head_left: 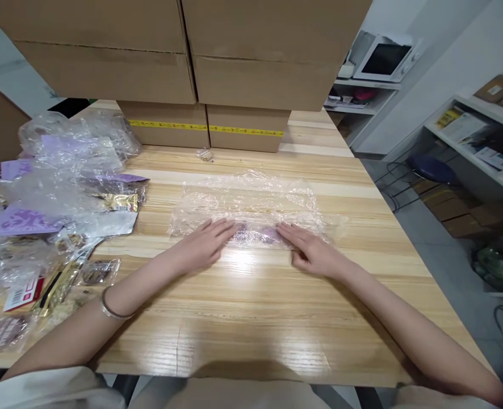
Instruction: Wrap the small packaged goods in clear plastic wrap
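Observation:
A crinkled clear plastic sheet [251, 199] lies spread on the wooden table in front of me. Along its near edge, a small item with purple and dark parts [258, 233] shows through the film, though I cannot make out what it is. My left hand [204, 245] rests palm down on the left part of that near edge, fingers stretched toward the item. On the other side, my right hand [311, 250] lies with fingers extended on the film, its thumb tucked lower by the table. Neither hand grips anything.
A heap of clear plastic bags and small packets [64, 187] covers the table's left side. Large cardboard boxes [251, 79] stand at the back, above a yellow-taped pair. A tiny crumpled wrapper [204, 154] lies near them. Shelves with a microwave [383, 58] are beyond the right edge.

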`<state>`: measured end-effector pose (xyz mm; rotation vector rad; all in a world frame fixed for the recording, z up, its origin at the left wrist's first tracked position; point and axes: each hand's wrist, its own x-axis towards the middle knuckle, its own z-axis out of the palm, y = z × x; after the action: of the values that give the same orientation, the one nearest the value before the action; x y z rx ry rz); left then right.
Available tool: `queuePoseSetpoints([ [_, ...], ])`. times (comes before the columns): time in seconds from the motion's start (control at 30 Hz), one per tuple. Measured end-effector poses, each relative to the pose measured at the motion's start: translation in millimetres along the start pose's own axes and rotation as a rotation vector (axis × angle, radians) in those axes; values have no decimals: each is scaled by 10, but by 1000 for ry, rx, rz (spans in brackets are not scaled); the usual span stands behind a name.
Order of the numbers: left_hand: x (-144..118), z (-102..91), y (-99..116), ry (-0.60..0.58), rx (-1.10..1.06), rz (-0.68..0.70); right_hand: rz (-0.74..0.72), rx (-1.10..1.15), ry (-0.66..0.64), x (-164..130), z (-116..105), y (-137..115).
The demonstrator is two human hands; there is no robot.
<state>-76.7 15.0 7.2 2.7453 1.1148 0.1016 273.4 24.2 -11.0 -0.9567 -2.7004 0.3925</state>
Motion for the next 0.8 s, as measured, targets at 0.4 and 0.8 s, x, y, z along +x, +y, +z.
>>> queuePoseSetpoints([
  [0.4, -508, -415, -679, -9, -725, -579, 679, 572, 79, -241, -412, 414],
  [0.8, -274, -47, -41, 55, 4, 89, -64, -104, 67, -142, -199, 13],
])
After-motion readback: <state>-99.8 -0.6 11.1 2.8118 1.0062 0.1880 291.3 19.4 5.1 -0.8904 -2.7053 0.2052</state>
